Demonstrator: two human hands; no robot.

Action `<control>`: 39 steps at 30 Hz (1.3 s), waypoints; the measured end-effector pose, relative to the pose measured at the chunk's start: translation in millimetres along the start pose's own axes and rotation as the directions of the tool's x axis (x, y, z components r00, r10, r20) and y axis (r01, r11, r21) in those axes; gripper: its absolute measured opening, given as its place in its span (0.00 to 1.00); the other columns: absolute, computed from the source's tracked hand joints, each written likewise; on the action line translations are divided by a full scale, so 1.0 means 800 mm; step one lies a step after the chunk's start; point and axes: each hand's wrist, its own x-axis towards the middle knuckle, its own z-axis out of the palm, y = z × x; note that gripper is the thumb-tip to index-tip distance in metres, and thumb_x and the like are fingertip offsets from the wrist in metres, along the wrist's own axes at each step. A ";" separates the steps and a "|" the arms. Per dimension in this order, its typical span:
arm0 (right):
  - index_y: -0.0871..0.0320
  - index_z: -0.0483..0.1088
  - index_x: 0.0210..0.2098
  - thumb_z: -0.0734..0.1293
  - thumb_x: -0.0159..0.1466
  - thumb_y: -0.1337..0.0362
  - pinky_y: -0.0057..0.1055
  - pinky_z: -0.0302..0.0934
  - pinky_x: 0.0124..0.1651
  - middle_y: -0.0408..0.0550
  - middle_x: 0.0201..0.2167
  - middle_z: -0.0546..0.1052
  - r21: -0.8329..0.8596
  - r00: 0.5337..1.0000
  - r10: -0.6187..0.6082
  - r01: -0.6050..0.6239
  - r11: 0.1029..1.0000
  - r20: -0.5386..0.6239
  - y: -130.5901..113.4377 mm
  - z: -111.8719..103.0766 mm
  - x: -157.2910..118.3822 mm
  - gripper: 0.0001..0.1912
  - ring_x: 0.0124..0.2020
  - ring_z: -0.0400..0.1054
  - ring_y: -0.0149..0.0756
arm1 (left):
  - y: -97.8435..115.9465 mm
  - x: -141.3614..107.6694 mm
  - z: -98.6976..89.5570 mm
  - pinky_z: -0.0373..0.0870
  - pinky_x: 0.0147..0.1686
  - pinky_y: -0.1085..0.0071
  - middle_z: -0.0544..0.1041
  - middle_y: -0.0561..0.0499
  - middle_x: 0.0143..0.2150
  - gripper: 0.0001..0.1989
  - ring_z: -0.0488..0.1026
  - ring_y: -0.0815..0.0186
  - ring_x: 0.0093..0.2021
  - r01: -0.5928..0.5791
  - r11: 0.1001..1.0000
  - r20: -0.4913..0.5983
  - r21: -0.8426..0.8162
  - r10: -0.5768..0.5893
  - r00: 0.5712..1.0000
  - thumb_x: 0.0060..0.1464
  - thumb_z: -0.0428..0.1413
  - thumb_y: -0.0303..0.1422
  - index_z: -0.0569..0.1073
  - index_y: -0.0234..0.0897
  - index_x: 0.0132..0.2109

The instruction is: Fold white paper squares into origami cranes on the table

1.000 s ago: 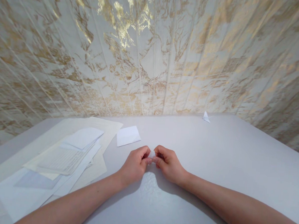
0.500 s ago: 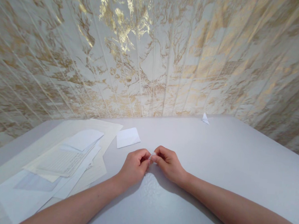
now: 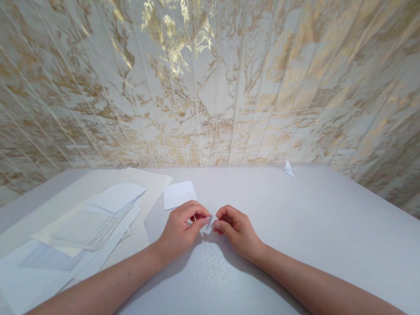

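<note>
Between my two hands is a small folded piece of white paper (image 3: 210,223), with pointed corners showing. My left hand (image 3: 185,225) pinches its left side between thumb and fingers. On the other side, my right hand (image 3: 236,230) grips the paper between thumb and curled fingers. Both hands are just above the table, and the fingertips hide parts of the folds. A flat white paper sheet (image 3: 179,193) lies just beyond my left hand.
Several loose papers (image 3: 83,228), some with writing, overlap on the left of the white table (image 3: 299,221). At the far right edge stands a small folded paper figure (image 3: 289,169). A gold-patterned curtain (image 3: 215,81) hangs behind the table.
My left hand has shifted slightly left and up, away from the right. More of the folded paper now shows between the fingers. My right hand has barely moved.
</note>
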 end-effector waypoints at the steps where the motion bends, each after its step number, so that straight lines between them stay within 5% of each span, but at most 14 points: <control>1: 0.57 0.62 0.26 0.63 0.54 0.64 0.26 0.57 0.26 0.39 0.19 0.67 -0.017 1.000 -0.007 0.007 1.000 -0.005 0.001 0.000 0.000 0.04 0.21 0.61 0.28 | -0.001 0.000 0.000 0.64 0.29 0.73 0.73 0.52 0.26 0.04 0.67 0.68 0.28 -0.008 1.000 0.004 0.009 0.008 1.000 0.48 0.55 0.27 0.73 0.37 0.28; 14: 0.58 0.64 0.27 0.63 0.56 0.68 0.25 0.57 0.28 0.40 0.21 0.67 -0.215 0.987 -0.157 0.149 0.965 -0.021 0.003 -0.001 -0.003 0.02 0.23 0.62 0.28 | -0.002 0.001 0.000 0.63 0.27 0.75 0.74 0.53 0.24 0.06 0.67 0.70 0.24 0.039 0.996 0.057 0.082 -0.044 0.997 0.49 0.52 0.28 0.74 0.36 0.28; 22: 0.58 0.67 0.26 0.62 0.57 0.68 0.26 0.57 0.30 0.42 0.23 0.68 -0.333 0.954 -0.299 0.287 0.898 0.015 -0.002 -0.003 -0.007 0.04 0.25 0.61 0.29 | -0.004 -0.003 0.001 0.62 0.29 0.74 0.70 0.54 0.23 0.05 0.67 0.70 0.26 -0.134 0.970 0.106 0.202 0.114 0.988 0.47 0.52 0.24 0.70 0.35 0.27; 30: 0.58 0.64 0.23 0.64 0.53 0.66 0.27 0.57 0.28 0.40 0.20 0.67 -0.057 0.997 -0.067 0.065 0.996 -0.047 0.000 0.002 -0.001 0.04 0.23 0.61 0.29 | -0.006 -0.006 0.006 0.63 0.34 0.72 0.73 0.51 0.30 0.07 0.68 0.67 0.32 -0.055 0.998 0.068 0.029 0.053 0.996 0.46 0.49 0.22 0.68 0.36 0.25; 39: 0.57 0.63 0.24 0.66 0.52 0.63 0.28 0.60 0.30 0.40 0.20 0.71 0.178 0.996 0.075 -0.067 0.982 -0.039 -0.002 0.005 0.000 0.07 0.23 0.66 0.29 | 0.000 0.000 0.011 0.64 0.30 0.72 0.74 0.52 0.27 0.02 0.69 0.68 0.28 0.307 0.915 0.068 -0.262 -0.300 0.951 0.42 0.53 0.28 0.67 0.36 0.24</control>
